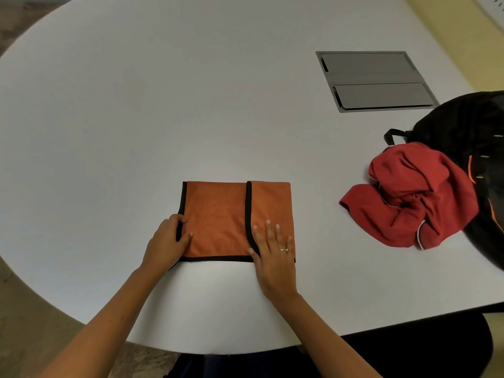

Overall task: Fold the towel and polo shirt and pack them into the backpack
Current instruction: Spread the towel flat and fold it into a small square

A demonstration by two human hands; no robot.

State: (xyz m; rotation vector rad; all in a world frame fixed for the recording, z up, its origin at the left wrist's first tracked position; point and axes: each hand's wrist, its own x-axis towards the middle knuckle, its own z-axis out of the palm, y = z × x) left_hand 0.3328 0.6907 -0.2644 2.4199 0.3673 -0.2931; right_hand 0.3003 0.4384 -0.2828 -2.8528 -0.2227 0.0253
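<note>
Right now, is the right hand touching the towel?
Touching. The head view shows the right hand lying flat, palm down, on the right part of the folded orange towel, fingers spread over the cloth with no gap showing.

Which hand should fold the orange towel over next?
Probably the left hand: it already pinches the towel at its left edge, while the right hand lies flat on it, pinning it down.

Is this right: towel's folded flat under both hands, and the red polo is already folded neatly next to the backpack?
Not quite. The head view shows the polo shirt lying crumpled in a heap, not folded, against the backpack. The rest holds: the towel is folded flat, with the left hand at its left edge and the right hand pressing it.
</note>
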